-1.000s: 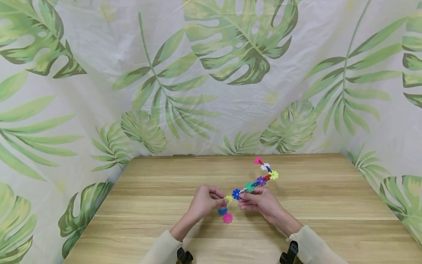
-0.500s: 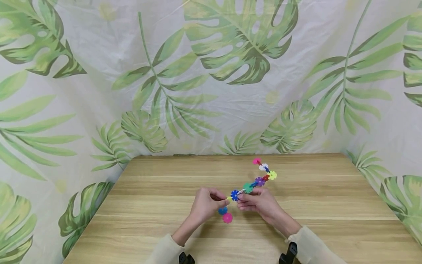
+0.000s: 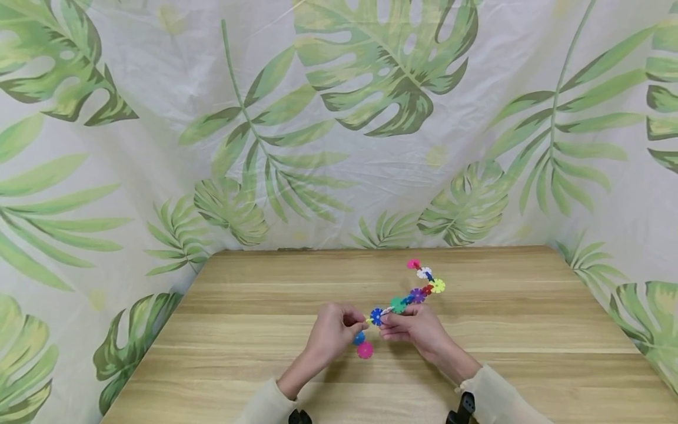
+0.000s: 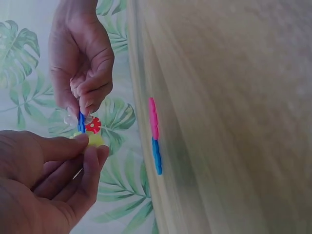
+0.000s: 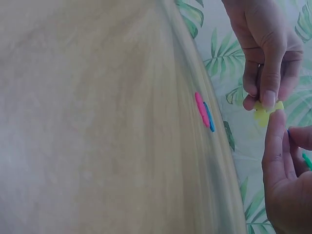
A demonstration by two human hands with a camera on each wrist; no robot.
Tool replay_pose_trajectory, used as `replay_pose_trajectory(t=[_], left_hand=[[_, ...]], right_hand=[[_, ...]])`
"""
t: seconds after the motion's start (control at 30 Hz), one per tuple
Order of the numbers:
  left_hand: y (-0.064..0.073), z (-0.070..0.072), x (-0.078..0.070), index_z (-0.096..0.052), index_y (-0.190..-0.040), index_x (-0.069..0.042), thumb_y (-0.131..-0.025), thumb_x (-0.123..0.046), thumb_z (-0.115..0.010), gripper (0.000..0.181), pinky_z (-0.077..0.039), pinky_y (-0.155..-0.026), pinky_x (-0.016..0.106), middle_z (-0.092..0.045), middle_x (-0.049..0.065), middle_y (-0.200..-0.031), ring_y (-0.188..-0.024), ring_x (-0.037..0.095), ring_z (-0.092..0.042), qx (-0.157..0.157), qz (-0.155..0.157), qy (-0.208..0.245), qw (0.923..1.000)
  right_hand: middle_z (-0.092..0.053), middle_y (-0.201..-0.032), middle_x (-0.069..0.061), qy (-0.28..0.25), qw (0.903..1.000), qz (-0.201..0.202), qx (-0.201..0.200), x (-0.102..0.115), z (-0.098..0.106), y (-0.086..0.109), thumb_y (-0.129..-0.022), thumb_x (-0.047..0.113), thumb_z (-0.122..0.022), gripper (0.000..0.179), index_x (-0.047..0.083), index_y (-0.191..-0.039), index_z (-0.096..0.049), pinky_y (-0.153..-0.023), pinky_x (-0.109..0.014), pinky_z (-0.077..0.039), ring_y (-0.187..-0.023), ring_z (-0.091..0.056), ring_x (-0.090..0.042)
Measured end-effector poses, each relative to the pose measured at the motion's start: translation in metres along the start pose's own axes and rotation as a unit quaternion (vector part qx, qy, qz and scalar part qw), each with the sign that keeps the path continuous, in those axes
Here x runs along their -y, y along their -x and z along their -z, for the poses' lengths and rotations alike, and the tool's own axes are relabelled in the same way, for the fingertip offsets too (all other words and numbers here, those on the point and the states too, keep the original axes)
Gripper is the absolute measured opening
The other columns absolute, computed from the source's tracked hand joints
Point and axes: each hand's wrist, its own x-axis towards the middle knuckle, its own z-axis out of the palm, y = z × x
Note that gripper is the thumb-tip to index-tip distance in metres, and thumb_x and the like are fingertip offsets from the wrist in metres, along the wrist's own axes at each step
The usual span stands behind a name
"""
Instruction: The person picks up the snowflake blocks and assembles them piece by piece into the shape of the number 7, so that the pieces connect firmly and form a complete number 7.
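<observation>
My left hand pinches a yellow snowflake disc between thumb and fingers. In the head view this disc is nearly edge-on, right at the rim of a dark blue disc. That blue disc ends a chain of interlocked snowflake discs, and my right hand pinches the chain just beside it. From there the chain runs up and right through a green disc and a purple disc. It bends at another yellow disc, then passes a white disc to a pink end disc.
On the wooden table, below the hands, lie a loose blue disc and a loose pink disc. A leaf-patterned cloth hangs behind the table's back edge.
The yellow disc in my left hand has turned edge-on and come against the dark blue disc. My right hand has shifted slightly left, and the chain's far end has dipped a little.
</observation>
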Motion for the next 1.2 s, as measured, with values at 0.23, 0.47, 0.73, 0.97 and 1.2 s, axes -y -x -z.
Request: replay_pose_trajectory(t=[0.23, 0.47, 0.73, 0.97, 1.2], left_hand=[[0.002, -0.003, 0.0, -0.079, -0.082, -0.003, -0.088, 0.005, -0.08, 0.01, -0.056, -0.061, 0.013, -0.08, 0.007, -0.079, -0.068, 0.008, -0.074, -0.012, -0.037, -0.014, 0.9991], [0.001, -0.003, 0.0, -0.08, -0.082, -0.007, -0.089, -0.001, -0.082, 0.009, -0.057, -0.062, 0.015, -0.081, 0.005, -0.08, -0.069, 0.003, -0.07, -0.003, -0.029, -0.012, 0.9995], [-0.007, 0.01, 0.01, -0.079, -0.102, -0.002, -0.091, -0.01, -0.082, 0.013, -0.063, -0.076, 0.022, -0.08, 0.01, -0.098, -0.088, 0.015, -0.074, 0.077, 0.007, -0.001, 0.997], [-0.011, 0.019, 0.029, -0.078, -0.102, 0.001, -0.086, -0.006, -0.085, 0.019, -0.057, -0.074, 0.022, -0.077, 0.008, -0.093, -0.083, 0.011, -0.065, 0.17, -0.001, -0.074, 0.9827], [-0.02, 0.021, 0.042, -0.078, -0.106, -0.004, -0.083, -0.012, -0.089, 0.027, -0.054, -0.075, 0.02, -0.074, 0.004, -0.093, -0.085, 0.013, -0.064, 0.214, 0.001, -0.087, 0.973]], right_hand=[[-0.08, -0.085, -0.009, 0.002, 0.9999, 0.0, -0.01, 0.0, -0.004, 0.003, -0.099, 0.004, -0.068, 0.024, -0.016, -0.111, -0.07, -0.078, -0.032, -0.067, -0.077, -0.079, -0.017], [-0.081, -0.086, -0.01, -0.004, 0.9999, -0.001, -0.015, -0.003, -0.005, 0.002, -0.098, 0.002, -0.07, 0.022, -0.016, -0.111, -0.071, -0.079, -0.033, -0.067, -0.078, -0.08, -0.018], [-0.081, -0.091, -0.013, -0.006, 0.9998, 0.006, -0.016, 0.004, 0.004, 0.002, -0.096, 0.002, -0.073, 0.018, -0.011, -0.109, -0.073, -0.082, -0.035, -0.067, -0.081, -0.08, -0.017], [-0.082, -0.096, -0.014, 0.015, 0.9994, 0.003, -0.031, 0.015, 0.021, 0.006, -0.099, 0.009, -0.072, 0.024, -0.009, -0.115, -0.073, -0.084, -0.033, -0.066, -0.085, -0.08, -0.016], [-0.082, -0.097, -0.013, 0.014, 0.9992, -0.004, -0.037, 0.02, 0.028, 0.008, -0.1, 0.008, -0.071, 0.026, -0.01, -0.119, -0.071, -0.085, -0.032, -0.066, -0.086, -0.08, -0.016]])
